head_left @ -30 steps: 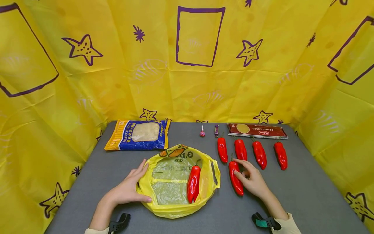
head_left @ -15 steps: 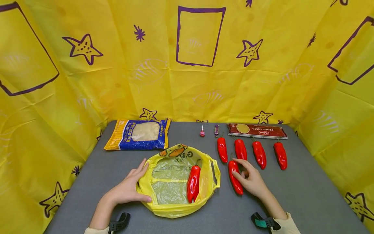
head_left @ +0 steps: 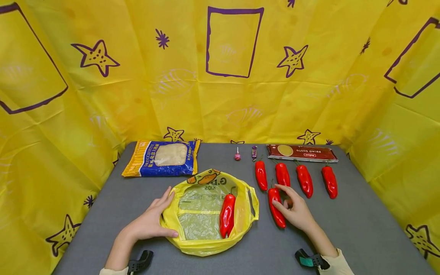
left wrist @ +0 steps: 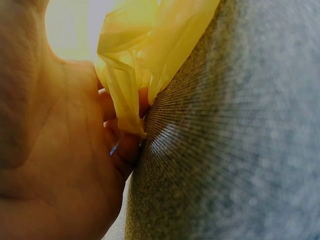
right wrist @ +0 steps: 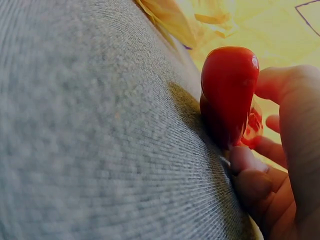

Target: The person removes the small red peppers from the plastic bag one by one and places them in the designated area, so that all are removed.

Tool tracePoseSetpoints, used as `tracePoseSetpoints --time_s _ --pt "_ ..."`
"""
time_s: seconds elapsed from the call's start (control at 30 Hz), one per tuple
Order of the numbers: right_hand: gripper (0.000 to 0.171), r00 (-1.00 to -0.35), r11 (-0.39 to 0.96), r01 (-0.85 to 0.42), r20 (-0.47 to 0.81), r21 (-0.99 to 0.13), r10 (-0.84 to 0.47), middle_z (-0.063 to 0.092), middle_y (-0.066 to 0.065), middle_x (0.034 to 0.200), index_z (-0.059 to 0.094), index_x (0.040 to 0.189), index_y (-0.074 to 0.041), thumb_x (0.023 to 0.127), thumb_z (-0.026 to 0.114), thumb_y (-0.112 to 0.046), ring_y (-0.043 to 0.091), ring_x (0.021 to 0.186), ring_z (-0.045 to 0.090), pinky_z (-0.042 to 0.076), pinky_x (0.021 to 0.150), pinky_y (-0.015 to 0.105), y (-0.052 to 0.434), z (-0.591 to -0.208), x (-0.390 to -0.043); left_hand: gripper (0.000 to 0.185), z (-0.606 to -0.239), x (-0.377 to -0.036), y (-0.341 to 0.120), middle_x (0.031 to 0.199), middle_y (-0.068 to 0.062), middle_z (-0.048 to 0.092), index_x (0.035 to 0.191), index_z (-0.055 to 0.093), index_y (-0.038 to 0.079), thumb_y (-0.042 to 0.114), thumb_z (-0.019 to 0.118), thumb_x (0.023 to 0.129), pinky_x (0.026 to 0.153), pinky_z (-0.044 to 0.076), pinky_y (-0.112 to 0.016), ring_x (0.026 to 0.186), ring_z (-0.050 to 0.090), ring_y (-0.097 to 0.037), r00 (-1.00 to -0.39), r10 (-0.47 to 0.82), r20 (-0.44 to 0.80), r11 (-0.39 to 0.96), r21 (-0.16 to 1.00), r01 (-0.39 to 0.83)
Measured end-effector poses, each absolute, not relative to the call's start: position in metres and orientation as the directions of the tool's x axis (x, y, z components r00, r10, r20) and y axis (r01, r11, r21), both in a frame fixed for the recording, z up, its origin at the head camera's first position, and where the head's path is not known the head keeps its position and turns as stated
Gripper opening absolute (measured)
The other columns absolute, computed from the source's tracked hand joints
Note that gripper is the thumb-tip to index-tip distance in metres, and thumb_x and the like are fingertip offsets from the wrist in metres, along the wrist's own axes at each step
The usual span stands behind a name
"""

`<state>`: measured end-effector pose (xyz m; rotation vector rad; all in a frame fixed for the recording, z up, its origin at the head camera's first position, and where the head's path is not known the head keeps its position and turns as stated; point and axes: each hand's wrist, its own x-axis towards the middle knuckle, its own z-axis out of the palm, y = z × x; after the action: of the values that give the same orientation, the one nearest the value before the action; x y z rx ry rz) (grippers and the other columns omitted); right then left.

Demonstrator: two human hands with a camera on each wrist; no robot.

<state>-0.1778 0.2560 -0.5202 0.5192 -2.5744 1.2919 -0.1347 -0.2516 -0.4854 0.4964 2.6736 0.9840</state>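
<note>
In the head view a yellow plastic bag (head_left: 203,248) lies with its mouth open upward. Inside, on the right, is a red pepper (head_left: 227,215), with another red tip beside its lower end. My left hand (head_left: 151,217) rests against the bag's left side, thumb and fingers spread apart along the rim; a yellow fold (left wrist: 122,85) hangs across its fingers in the left wrist view. To the right of the bag, my right hand (head_left: 298,210) holds another red pepper (head_left: 276,214) between thumb and fingers. Seen from the right wrist, that pepper's blunt end (right wrist: 230,75) points at the camera, fingertips low by the table.
Several more red peppers (head_left: 304,181) form a row behind my right hand. Farther back lie a lollipop (head_left: 237,156), a small purple-wrapped candy (head_left: 254,153) and a long brown packet (head_left: 302,152). A blue and yellow pasta bag (head_left: 165,159) lies back left. Yellow cloth (head_left: 227,107) encloses the grey table (head_left: 371,229).
My right thumb has shifted slightly left across the pepper, which has barely moved away from me. The left hand and the bag stay as they were.
</note>
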Motion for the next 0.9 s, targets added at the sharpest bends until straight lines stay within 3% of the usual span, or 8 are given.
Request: tracePoseSetpoints --time_s 0.43,0.6,0.8,0.9 --pt "0.054 -0.881 0.551 -0.465 0.427 -0.693 -0.205 0.064 0.012 0.120 0.066 0.138 -0.005 0.088 0.085 -0.006 0.004 0.050 0.043 0.039 0.044 0.024 0.256 -0.507 -0.177 0.133 -0.489 -0.133 -0.253 0.178 -0.020 0.002 0.169 0.019 0.002 0.058 0.093 0.074 0.113 0.039 -0.068 0.147 0.033 -0.043 -0.913 0.398 -0.091 0.714 0.656 0.246" --pt "0.053 -0.875 0.556 -0.476 0.434 -0.682 -0.217 0.064 0.013 0.122 0.066 0.138 -0.010 0.089 0.085 -0.006 0.005 0.050 0.044 0.040 0.045 0.024 0.251 -0.493 -0.179 0.132 -0.490 -0.135 -0.251 0.178 -0.018 0.003 0.169 0.020 0.004 0.061 0.091 0.074 0.114 0.038 -0.068 0.149 0.032 -0.043 -0.921 0.377 -0.100 0.722 0.655 0.224" --pt "0.052 -0.866 0.552 -0.493 0.442 -0.672 -0.234 0.064 0.006 0.117 0.066 0.138 -0.012 0.089 0.086 -0.009 0.007 0.050 0.044 0.041 0.046 0.024 0.229 -0.467 -0.186 0.133 -0.492 -0.137 -0.250 0.179 -0.016 0.005 0.169 0.020 0.004 0.065 0.090 0.074 0.116 0.035 -0.069 0.151 0.030 -0.046 -0.930 0.351 -0.105 0.730 0.653 0.202" --pt "0.051 -0.874 0.554 -0.479 0.431 -0.681 -0.226 0.066 0.008 0.114 0.067 0.137 -0.010 0.090 0.086 -0.011 0.007 0.051 0.045 0.041 0.047 0.025 0.211 -0.455 -0.188 0.133 -0.491 -0.137 -0.250 0.179 -0.017 0.005 0.170 0.019 0.004 0.066 0.089 0.074 0.116 0.034 -0.070 0.152 0.028 -0.048 -0.931 0.348 -0.107 0.737 0.646 0.201"
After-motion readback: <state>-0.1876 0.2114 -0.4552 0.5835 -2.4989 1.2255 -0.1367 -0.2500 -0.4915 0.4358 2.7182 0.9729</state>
